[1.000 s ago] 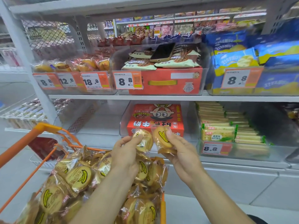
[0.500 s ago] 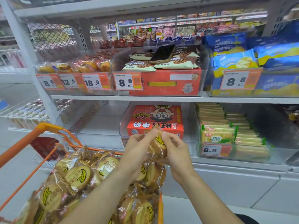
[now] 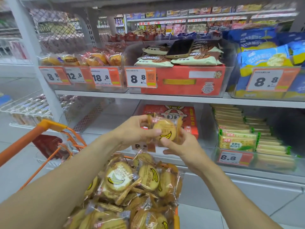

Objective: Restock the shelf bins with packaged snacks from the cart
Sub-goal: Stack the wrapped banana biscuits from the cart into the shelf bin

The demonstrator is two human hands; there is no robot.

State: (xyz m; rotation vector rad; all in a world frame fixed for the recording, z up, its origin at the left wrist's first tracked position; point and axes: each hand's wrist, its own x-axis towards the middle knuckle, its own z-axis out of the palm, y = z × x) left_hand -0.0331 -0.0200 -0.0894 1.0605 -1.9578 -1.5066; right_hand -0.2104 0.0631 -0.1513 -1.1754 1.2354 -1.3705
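Supermarket shelving fills the head view. Both the left hand [image 3: 135, 131] and right hand [image 3: 179, 146] pinch banana cake packets [image 3: 165, 130] with curled fingers before the lower shelf bin [image 3: 138, 111]. The cart [image 3: 49, 129] looks heaped, so restocking seems barely begun.

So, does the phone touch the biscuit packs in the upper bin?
Touching. The head view shows the phone lying flat on the chocolate biscuit packs, with no gap visible.
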